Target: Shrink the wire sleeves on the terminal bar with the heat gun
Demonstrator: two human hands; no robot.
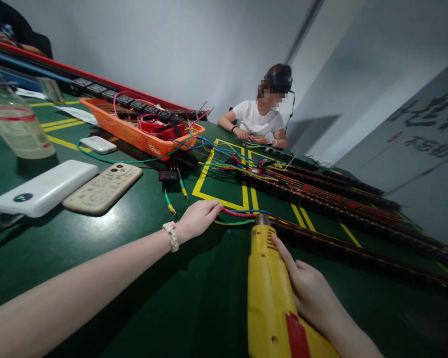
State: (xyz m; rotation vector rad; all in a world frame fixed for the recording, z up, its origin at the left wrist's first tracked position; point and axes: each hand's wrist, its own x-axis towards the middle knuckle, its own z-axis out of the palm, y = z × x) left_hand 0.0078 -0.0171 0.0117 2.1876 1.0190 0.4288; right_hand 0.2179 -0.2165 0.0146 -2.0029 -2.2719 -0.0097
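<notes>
My left hand (199, 219) is closed, its fingertips pinching the ends of red, blue and green wires (239, 214) over the green table. These wires run right to a long dark strip (321, 238). In my right hand (309, 286) is a yellow heat gun (267, 278), with the fingers wrapped round its body. Its metal nozzle points away from me and is at the wires, just right of my left hand; whether they touch is unclear. The far ends of the wires are hidden by my left fingers.
An orange basket (134, 129) with red parts stands behind a phone (104, 189), a white power bank (45, 186) and a bottle (17, 114). A small black connector (168, 176) lies nearer. More strips (339, 199) extend right. A person (263, 117) sits across the table.
</notes>
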